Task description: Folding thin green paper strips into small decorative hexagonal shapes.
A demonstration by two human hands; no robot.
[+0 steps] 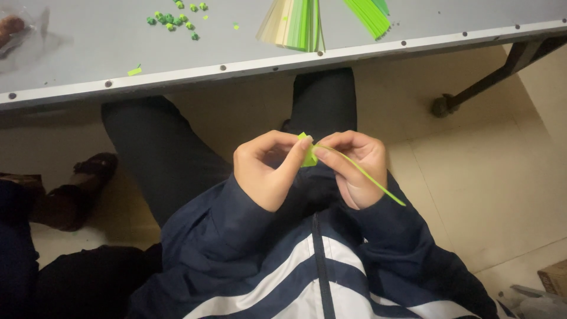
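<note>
Pinching a folded green paper piece [308, 155] between my left hand [267, 171] and right hand [354, 166], both clamped; its strip [369, 178] trails rightward.

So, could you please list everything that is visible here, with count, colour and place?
paper strip: one, light green, folded end pinched between both hands, tail trailing right
small folded pieces: about a dozen, green, on table, far left
strip bundles: two fans, cream to green, table edge
paper scrap: one, green, near table edge
table: one, grey, top
shoe: one, brown, floor left
cardboard box: one, brown, bottom right
left hand: over lap
right hand: over lap
</note>
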